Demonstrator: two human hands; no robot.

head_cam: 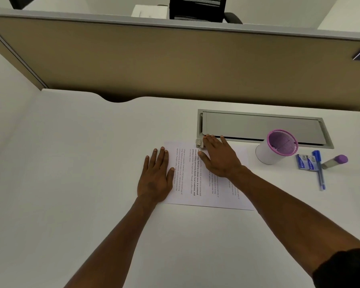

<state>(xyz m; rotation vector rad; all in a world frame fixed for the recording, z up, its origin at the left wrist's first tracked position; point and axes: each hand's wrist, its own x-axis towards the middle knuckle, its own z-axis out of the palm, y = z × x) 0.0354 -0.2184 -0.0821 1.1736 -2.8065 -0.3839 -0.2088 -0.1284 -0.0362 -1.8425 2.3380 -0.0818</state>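
Printed sheets of paper (pixel 190 190) lie flat on the white desk (pixel 71 183), text running sideways. My left hand (pixel 156 177) lies flat with straight fingers on the paper's left edge. My right hand (pixel 218 157) rests over the paper's far edge, its fingers lying on a small silver stapler (pixel 199 143) at the top of the sheets; most of the stapler is hidden under the hand.
A white and purple mesh pen cup (pixel 275 147) stands right of the paper. Beyond it lie staple boxes (pixel 307 162), a blue pen (pixel 319 169) and a purple-capped glue stick (pixel 335 161). A grey cable hatch (pixel 262 127) sits behind. A beige partition (pixel 175 63) closes the back.
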